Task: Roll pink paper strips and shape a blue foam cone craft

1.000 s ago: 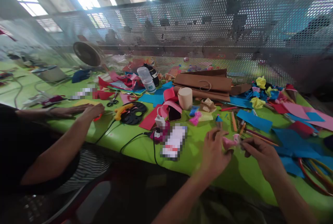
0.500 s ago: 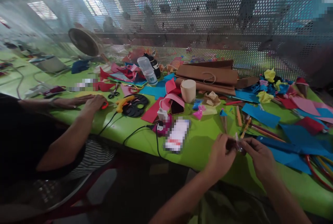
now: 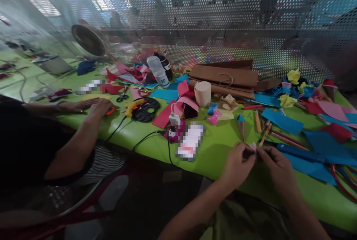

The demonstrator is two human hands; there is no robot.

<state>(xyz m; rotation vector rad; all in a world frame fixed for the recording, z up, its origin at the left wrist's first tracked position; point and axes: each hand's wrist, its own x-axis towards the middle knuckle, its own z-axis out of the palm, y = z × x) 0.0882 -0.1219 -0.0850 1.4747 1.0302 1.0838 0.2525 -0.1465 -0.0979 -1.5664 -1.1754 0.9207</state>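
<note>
One readable mark: the number "10".

It stands in teal on the white label of the clear plastic bottle (image 3: 157,71), which lies tilted just left of the beige paper roll (image 3: 202,93). The blurred patches on the green table (image 3: 134,130) near that bottle cannot be read.

Bare forearms and hands (image 3: 255,165), no sleeves, olive-green clothing below.

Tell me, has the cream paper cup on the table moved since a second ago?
No. The cream paper cup sits beside the brown paper bags as before; only the camera shifted.
</note>
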